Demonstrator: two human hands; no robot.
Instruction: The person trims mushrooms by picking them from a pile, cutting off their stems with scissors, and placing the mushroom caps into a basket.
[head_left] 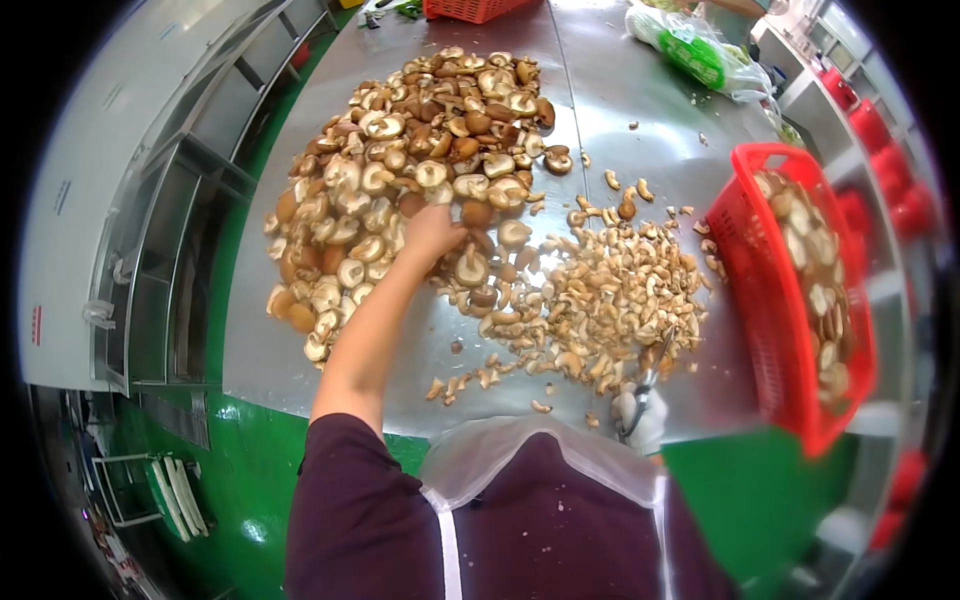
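My bare left hand (433,232) reaches into the near right side of a large heap of whole shiitake mushrooms (350,190). Its fingers are curled in on a mushroom, partly hidden from me. In a white glove, my right hand (642,415) is wrapped round a pair of scissors (651,376) low over the table's front edge. The scissor blades point away from me, over a pile of cut mushroom stems (620,290); a brownish piece shows by the blades. A few whole mushrooms lie between the heap and the stems.
On the right stands a red plastic basket (745,255) holding mushrooms (815,260). Plastic bags with green print (695,55) lie at the back right of the steel table (640,165). Another red basket (475,8) sits at the far edge. Metal shelving (190,230) stands left.
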